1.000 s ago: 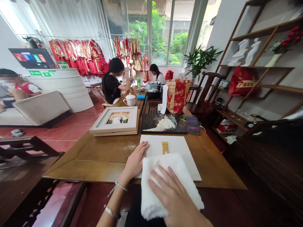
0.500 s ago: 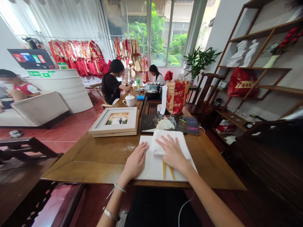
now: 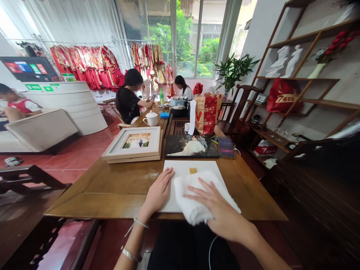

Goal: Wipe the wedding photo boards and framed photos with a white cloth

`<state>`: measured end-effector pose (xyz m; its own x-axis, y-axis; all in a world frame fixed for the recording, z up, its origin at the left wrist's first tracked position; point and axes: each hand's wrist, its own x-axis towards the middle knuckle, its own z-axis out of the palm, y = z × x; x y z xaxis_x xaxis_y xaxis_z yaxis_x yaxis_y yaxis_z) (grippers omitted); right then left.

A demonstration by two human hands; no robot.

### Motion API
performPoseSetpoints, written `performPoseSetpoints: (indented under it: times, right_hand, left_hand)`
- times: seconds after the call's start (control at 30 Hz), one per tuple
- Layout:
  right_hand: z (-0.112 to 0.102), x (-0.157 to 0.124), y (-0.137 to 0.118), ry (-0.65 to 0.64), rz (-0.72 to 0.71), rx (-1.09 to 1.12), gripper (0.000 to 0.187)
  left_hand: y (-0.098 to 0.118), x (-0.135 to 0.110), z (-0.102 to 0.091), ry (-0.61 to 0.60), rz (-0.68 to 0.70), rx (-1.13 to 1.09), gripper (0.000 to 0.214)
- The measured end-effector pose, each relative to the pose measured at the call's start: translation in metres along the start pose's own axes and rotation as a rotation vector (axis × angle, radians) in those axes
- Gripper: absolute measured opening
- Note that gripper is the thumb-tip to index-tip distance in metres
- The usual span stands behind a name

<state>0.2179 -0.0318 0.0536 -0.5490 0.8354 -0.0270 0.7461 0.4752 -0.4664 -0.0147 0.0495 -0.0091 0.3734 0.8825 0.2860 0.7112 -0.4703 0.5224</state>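
Our right hand (image 3: 216,206) lies spread on the white towel (image 3: 191,210), across the near right of the white board (image 3: 181,170); our left hand (image 3: 159,191) rests flat along the board's left edge.

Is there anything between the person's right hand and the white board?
Yes, a white towel: the right hand presses flat on it, over the near part of the white board. The left hand rests at the board's left edge with nothing visible in between.
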Motion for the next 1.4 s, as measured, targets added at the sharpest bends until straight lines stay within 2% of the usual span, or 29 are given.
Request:
performPoseSetpoints:
  times: [0.23,0.3,0.37,0.5,0.67,0.77,0.87,0.93,1.03,1.13,1.23,1.3,1.4]
  right_hand:
    - [-0.021,0.057,0.077,0.196,0.262,-0.109,0.080]
    - [-0.023,0.061,0.085,0.216,0.312,-0.140,0.077]
    - [-0.020,0.059,0.084,0.220,0.299,-0.182,0.077]
    - [-0.003,0.032,0.063,0.223,0.244,-0.298,0.084]
    - [0.016,-0.029,0.036,0.160,0.141,-0.255,0.091]
    - [0.012,-0.062,0.031,0.081,0.069,-0.138,0.084]
    - [-0.004,-0.075,0.040,0.004,0.026,-0.006,0.077]
    - [-0.016,-0.069,0.052,-0.018,0.011,0.058,0.075]
    - [-0.028,-0.039,0.074,0.008,0.023,0.079,0.078]
    - [-0.031,0.001,0.093,0.076,0.063,0.026,0.086]
    - [-0.030,0.032,0.103,0.161,0.143,-0.038,0.084]
    - [-0.028,0.040,0.105,0.208,0.195,-0.072,0.079]
    - [-0.021,0.030,0.099,0.228,0.199,-0.103,0.081]
  left_hand:
    - [0.001,0.000,-0.002,-0.005,0.000,0.010,0.041]
    - [0.002,0.000,-0.001,-0.007,-0.015,0.010,0.041]
    - [0.004,0.000,-0.001,-0.014,-0.032,0.015,0.041]
    - [0.005,0.001,-0.001,-0.015,-0.035,0.016,0.041]
    - [0.004,0.000,-0.001,-0.015,-0.033,0.013,0.041]
    - [0.003,0.000,-0.001,-0.002,-0.019,0.005,0.040]
    - [0.002,0.001,0.000,0.001,-0.017,0.005,0.040]
    - [0.002,0.001,0.000,0.001,-0.014,0.006,0.040]
    - [0.000,0.001,0.001,0.008,0.002,0.005,0.040]
    - [-0.001,0.001,0.001,0.011,0.012,0.006,0.040]
    - [0.000,0.001,0.001,0.004,0.002,0.005,0.040]
    - [0.001,0.001,0.001,-0.002,-0.011,0.009,0.041]
    - [0.001,0.001,0.001,0.003,-0.016,0.010,0.041]
